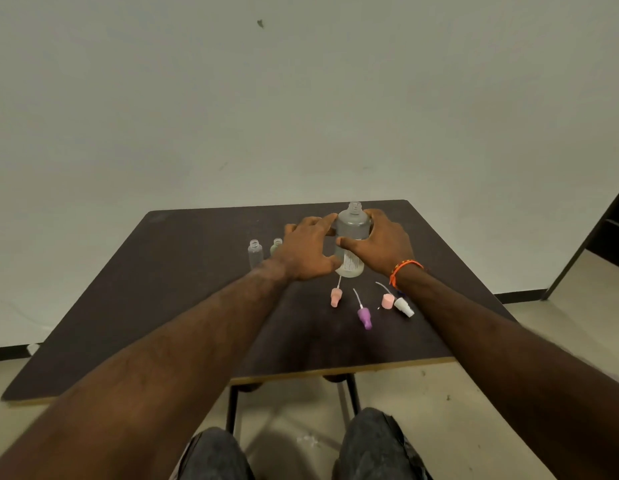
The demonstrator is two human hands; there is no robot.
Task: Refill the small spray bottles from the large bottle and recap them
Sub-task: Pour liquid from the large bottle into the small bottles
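The large translucent bottle [351, 233] stands upright and uncapped on the dark table [183, 289]. My left hand [306, 252] and my right hand [382, 245] wrap round it from both sides. Left of my left hand stand two small open bottles, one clear [254, 252] and one greenish [276, 245], the latter partly hidden. In front of the large bottle lie several spray caps with dip tubes: a pink one [335, 296], a purple one [364, 317], another pink one [387, 301] and a white one [404, 306].
The table's front edge [335, 370] is close above my knees [370, 445]. A plain wall rises behind the table. A dark door frame [592, 237] stands at the right.
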